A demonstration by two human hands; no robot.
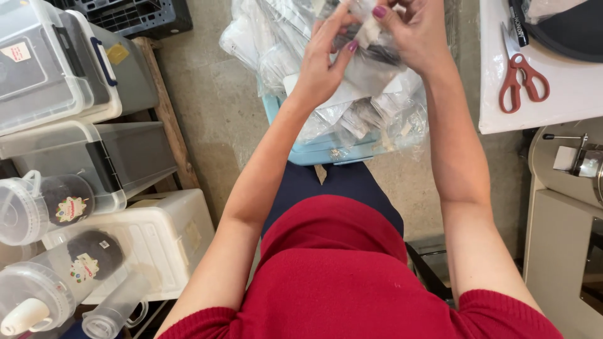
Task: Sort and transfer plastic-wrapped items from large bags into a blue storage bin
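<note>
My left hand (323, 59) and my right hand (414, 31) are raised together at the top of the head view. Both pinch a small clear plastic packet (369, 28) with something pale inside. Directly below them a light blue basket (314, 154) rests near my knees, heaped with several clear plastic bags (370, 107). My fingertips meet over the packet, and part of it is hidden behind them.
Clear lidded storage bins (56, 69) and plastic jars (44, 204) are stacked on the left, with a white box (169, 238) below. A white table (540, 94) at right carries red-handled scissors (521, 75). Beige equipment (565, 238) stands at lower right. A black crate (138, 16) sits top left.
</note>
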